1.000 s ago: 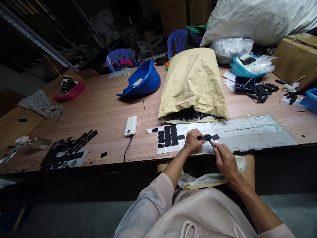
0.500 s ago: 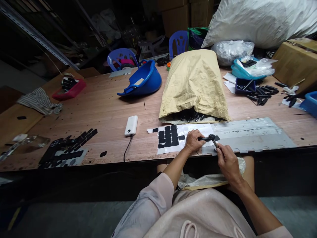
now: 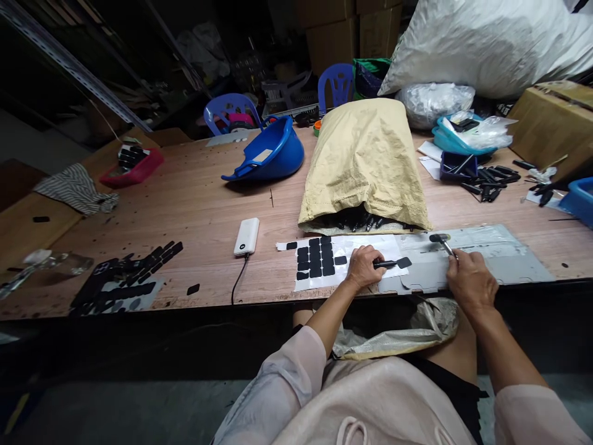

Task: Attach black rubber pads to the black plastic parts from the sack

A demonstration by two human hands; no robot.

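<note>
Black pads everywhere, starting at the lower left of the frame, where a heap of black rubber pieces [image 3: 125, 278] lies jumbled over a stripped backing sheet, and that looks like finished or spent stock. Moving right, a white power bank [image 3: 246, 236] sits on the wooden table [image 3: 185, 198] with its cable trailing off the near edge. Just right of it comes the white sticker sheet [image 3: 352, 262], and here is the score: a block of black adhesive pads [image 3: 316, 257] remains in rows on its left part, while the rest of the sheet is bare, so by my reading a good share has been peeled off and roughly a dozen and a half are left. The left hand [image 3: 365, 267] rests on that sheet, fingers curled around a slim black tool handle with a pad [image 3: 404, 262] sitting at its tip, over the seam where the sheet meets the grey metal plate [image 3: 486, 259]. Above, the tan woven sack [image 3: 365, 161] spills dark parts from its mouth. Further right, the right hand [image 3: 470, 281] grips a small round-headed tool [image 3: 440, 240], its head down on the plate, well apart from the left hand. Whether that pad is already stuck down, I cannot tell.
</note>
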